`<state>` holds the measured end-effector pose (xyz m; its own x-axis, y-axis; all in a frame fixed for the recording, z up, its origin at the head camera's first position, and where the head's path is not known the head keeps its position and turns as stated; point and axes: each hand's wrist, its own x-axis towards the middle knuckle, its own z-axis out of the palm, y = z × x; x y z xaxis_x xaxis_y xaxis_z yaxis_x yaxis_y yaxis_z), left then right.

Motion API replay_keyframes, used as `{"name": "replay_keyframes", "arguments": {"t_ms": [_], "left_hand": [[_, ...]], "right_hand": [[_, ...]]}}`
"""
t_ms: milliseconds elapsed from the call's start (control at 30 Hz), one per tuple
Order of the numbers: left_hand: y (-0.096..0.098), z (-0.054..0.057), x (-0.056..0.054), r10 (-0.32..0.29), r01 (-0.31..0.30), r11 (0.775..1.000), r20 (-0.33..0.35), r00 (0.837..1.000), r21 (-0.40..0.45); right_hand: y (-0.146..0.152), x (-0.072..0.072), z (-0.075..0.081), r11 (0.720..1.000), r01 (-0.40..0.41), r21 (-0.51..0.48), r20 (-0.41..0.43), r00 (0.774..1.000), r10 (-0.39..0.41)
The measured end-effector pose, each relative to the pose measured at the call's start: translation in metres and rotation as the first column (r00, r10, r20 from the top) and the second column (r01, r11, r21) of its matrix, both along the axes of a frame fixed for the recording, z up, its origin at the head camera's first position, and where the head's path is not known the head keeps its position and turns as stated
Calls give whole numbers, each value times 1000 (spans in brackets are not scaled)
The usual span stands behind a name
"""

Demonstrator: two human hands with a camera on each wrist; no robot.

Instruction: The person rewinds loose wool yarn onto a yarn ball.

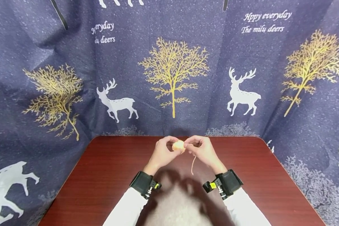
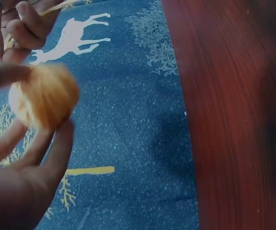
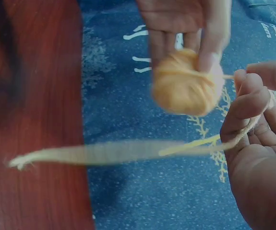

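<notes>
A small orange ball of yarn [image 1: 178, 146] is held up above the far part of the table, between the two hands. My left hand [image 1: 163, 153] grips it with thumb and fingers; in the left wrist view the yarn ball [image 2: 46, 97] sits between the fingertips. Just to its right, my right hand [image 1: 204, 151] pinches the strand that comes off the ball. In the right wrist view that yarn strand [image 3: 228, 143] runs over the right palm, and its frayed loose end hangs free, blurred by motion. The right wrist view also shows the yarn ball [image 3: 188, 84] under the left thumb.
A reddish-brown wooden table [image 1: 107, 163] lies beneath the hands, with a pale worn-looking patch near its front. Behind and beside it hangs a dark blue cloth [image 1: 183, 18] printed with deer and golden trees. Both wrists wear black straps with small cameras [image 1: 213, 185].
</notes>
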<state>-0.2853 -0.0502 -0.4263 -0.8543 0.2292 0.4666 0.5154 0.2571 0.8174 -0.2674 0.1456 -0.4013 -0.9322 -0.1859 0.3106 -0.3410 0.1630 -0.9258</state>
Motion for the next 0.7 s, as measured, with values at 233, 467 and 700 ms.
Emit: {"name": "replay_keyframes", "arguments": {"t_ms": [233,467,700], "left_hand": [[-4,2,5,-298,299,954,67,952,-7],[-5,11,9,-426,413,892,30,904,185],[-5,18,9,-401,390,857,-38,915,337]], "right_hand": [[7,-10,5,1000,-9,-15,4,1000,9],[7,-19,1,998,-9,-59,47,999,12],[4,-19,-14,988,-53,-147,77,995,65]]}}
